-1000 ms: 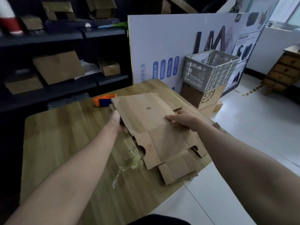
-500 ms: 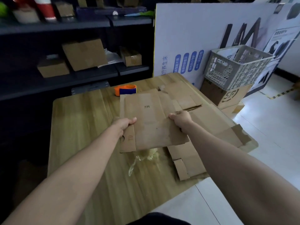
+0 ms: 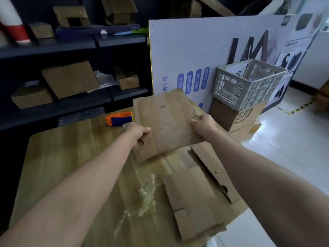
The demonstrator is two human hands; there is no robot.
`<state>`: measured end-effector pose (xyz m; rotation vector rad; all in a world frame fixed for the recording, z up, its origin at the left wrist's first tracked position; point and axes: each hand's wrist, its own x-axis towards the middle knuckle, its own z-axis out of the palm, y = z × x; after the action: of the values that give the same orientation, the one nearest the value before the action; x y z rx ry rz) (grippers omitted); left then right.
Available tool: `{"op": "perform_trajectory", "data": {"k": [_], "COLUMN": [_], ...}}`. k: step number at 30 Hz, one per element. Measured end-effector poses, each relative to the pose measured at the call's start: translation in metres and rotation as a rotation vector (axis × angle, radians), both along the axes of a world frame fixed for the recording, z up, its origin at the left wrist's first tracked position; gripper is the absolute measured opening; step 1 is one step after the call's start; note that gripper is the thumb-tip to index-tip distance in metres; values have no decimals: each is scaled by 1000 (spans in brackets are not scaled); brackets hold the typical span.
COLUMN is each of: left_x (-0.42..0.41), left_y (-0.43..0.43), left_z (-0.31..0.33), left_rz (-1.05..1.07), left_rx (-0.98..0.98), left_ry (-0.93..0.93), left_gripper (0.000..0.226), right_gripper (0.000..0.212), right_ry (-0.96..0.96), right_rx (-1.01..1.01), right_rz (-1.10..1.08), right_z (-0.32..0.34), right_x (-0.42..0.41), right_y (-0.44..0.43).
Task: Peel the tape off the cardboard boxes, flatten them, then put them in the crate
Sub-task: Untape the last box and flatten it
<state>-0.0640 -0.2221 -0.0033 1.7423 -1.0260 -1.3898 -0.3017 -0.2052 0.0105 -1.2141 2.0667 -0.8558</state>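
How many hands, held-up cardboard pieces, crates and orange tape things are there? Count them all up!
Hands: 2, the left hand and the right hand
Held-up cardboard: 1
Grey crate: 1
Orange tape holder: 1
Total: 5

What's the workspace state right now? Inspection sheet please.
Surface: wooden table.
Job's things: flattened box held above the table; more flat cardboard lying at the table's right edge; crate atop a brown box beside the table.
Clutter: peeled tape wad, orange tape dispenser.
Hands: left hand and right hand each grip a side of the flattened box.
Cables: nothing seen.
Surroundings: dark shelves with boxes, white sign board.
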Motion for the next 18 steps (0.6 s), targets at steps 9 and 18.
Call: {"op": "perform_trajectory", "data": {"k": [9,18], "left_x": [-136,-182], "left_y": [-113,-142], "left_z": [-21,-77], "left_rz": [123,228], "left_rx": [-100,-6], "left_ry": [18,-148], "left_gripper": [64,18], "right_gripper": [42,38], "right_ry": [57,32], "right_rx": [-49,114], "right_rz": [122,216], "right_z": [-9,-81], "right_x": [-144,-183], "right_y": [-141,-193]}}
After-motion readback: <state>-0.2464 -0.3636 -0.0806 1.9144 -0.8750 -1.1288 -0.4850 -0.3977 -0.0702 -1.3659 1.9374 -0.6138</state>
